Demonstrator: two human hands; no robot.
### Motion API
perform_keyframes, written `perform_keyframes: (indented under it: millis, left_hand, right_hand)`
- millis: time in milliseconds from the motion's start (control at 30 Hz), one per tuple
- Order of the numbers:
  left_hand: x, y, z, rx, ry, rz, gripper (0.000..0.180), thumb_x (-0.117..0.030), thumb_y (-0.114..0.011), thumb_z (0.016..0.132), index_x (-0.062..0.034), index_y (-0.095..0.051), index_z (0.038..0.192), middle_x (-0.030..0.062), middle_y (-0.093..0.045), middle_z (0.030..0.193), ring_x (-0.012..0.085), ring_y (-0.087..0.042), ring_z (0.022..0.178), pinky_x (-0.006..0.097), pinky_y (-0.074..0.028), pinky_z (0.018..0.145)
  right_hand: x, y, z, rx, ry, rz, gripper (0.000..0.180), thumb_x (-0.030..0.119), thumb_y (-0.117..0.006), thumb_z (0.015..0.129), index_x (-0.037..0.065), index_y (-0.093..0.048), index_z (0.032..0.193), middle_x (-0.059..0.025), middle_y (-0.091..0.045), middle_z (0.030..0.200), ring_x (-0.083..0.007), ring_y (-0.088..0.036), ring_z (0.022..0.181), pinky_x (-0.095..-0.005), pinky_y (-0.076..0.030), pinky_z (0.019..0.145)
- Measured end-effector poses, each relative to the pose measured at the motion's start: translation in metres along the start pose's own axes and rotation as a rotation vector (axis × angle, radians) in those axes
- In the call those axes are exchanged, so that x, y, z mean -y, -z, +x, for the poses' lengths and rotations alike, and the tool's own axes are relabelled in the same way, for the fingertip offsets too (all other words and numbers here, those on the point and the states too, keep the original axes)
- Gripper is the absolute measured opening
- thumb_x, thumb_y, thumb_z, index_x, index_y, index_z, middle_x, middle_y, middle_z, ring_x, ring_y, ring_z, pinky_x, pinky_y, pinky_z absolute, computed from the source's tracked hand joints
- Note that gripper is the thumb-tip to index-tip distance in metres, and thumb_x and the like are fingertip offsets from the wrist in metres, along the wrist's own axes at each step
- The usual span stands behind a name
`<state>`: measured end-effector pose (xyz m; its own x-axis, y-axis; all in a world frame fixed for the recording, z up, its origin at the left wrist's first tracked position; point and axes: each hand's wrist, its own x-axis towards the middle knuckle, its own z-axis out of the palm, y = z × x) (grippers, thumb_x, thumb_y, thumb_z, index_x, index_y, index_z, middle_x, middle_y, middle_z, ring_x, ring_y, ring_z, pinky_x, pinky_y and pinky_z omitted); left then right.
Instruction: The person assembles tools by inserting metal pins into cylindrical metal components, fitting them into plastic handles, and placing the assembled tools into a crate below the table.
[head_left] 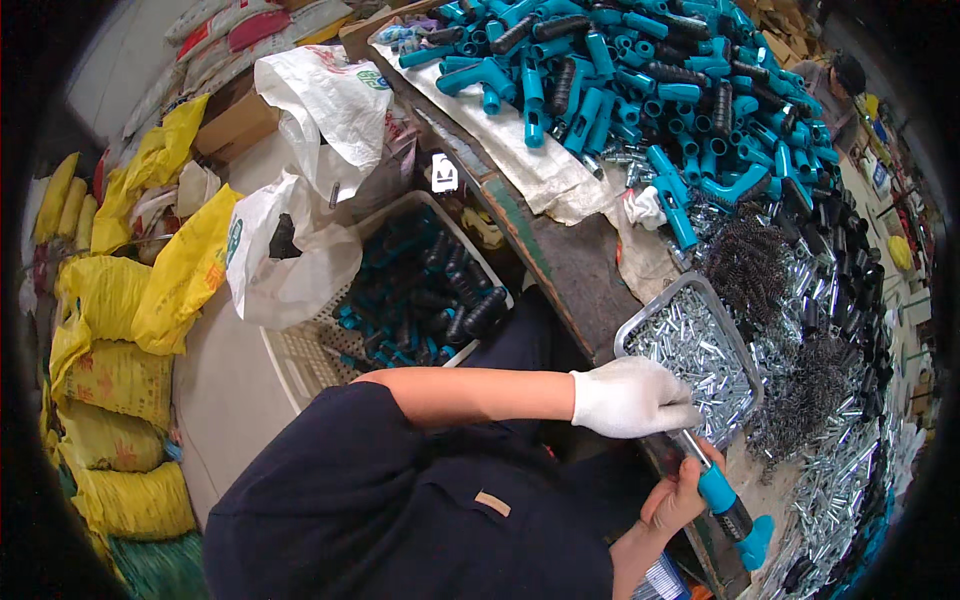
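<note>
My left hand (632, 398), in a white glove, is closed with its fingertips together over the near rim of a clear plastic tub (757, 385) of small metal pins (690, 345). What the fingertips pinch, if anything, is hidden. Just below them is the upper end of a shiny metal rod (690, 446). It comes out of a teal pistol-shaped handle (716, 490) with a black ribbed grip (736, 521). My bare right hand (678, 500) is wrapped round this handle beside the bench edge, holding it tilted.
Teal and black handles (620, 80) are heaped on the bench (575, 255). Dark coil springs (745, 262) and loose metal parts (840, 470) lie beyond the tub. At left stand a crate (300, 365) of handles, white bags (290, 265) and yellow sacks (120, 390). Another person (848, 80) is far right.
</note>
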<state>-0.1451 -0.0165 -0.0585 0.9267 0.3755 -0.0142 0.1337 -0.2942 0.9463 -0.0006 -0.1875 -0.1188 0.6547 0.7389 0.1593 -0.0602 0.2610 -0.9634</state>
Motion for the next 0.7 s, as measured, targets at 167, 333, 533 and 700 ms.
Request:
perform_keyframes:
  millis: [167,333,533,700]
  left_hand:
    - [-0.007,-0.002,-0.007,-0.131,-0.333,-0.111,0.023,-0.024,-0.051,0.094,-0.0024,-0.059,0.098,0.0163,-0.062,0.077,0.035,-0.063,0.081,0.04,-0.049,0.077]
    - [-0.012,0.009,-0.004,0.093,0.093,-0.266,0.03,-0.032,-0.054,0.094,-0.002,-0.058,0.094,0.0057,-0.055,0.065,0.0187,-0.06,0.058,0.032,-0.047,0.057]
    - [-0.012,0.0,-0.002,-0.016,-0.211,-0.052,0.025,-0.03,-0.057,0.092,-0.0069,-0.058,0.101,0.0095,-0.06,0.076,0.0289,-0.064,0.075,0.038,-0.05,0.068]
    - [-0.014,-0.007,0.001,-0.166,-0.499,0.0,0.026,-0.023,-0.058,0.091,-0.0087,-0.058,0.112,0.0157,-0.062,0.095,0.0345,-0.061,0.094,0.043,-0.049,0.08]
  right_hand:
    - [0.003,-0.003,-0.001,-0.073,-0.094,0.199,0.037,0.015,-0.066,0.091,0.001,-0.053,0.123,-0.0107,-0.06,0.112,-0.0189,-0.062,0.1,-0.0302,-0.053,0.087]
    - [-0.001,0.005,-0.003,-0.052,-0.039,0.111,0.039,0.017,-0.066,0.092,0.001,-0.052,0.124,-0.0096,-0.06,0.112,-0.0178,-0.062,0.099,-0.0284,-0.054,0.085]
    - [0.001,0.006,-0.006,-0.025,0.031,0.085,0.041,0.02,-0.066,0.092,0.001,-0.053,0.125,-0.0072,-0.06,0.109,-0.0161,-0.062,0.099,-0.0272,-0.054,0.085]
    - [0.007,0.001,-0.005,-0.267,-0.134,0.296,0.044,0.029,-0.068,0.089,0.002,-0.055,0.121,-0.0067,-0.06,0.107,-0.0172,-0.06,0.093,-0.03,-0.051,0.078]
